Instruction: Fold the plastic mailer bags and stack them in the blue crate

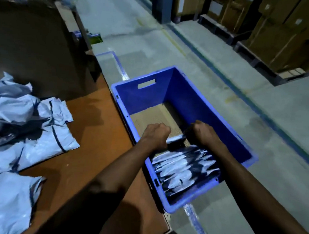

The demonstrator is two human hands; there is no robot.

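Note:
A blue crate (170, 82) stands on the floor beside the brown table (87, 149). Inside its near half lies a row of folded grey mailer bags (183, 168), packed on edge. Both my hands reach into the crate. My left hand (155, 133) and my right hand (203, 132) each grip one end of a folded mailer bag (175, 139) at the far end of that row. Cardboard shows on the crate's floor beyond the bags. Loose unfolded mailer bags (29, 128) lie heaped on the table at the left.
A large dark grey box (32, 44) stands on the table behind the loose bags. Cardboard boxes on dark pallets (272, 33) line the far right. A strip of clear plastic (194, 221) lies on the concrete floor by the crate's near corner.

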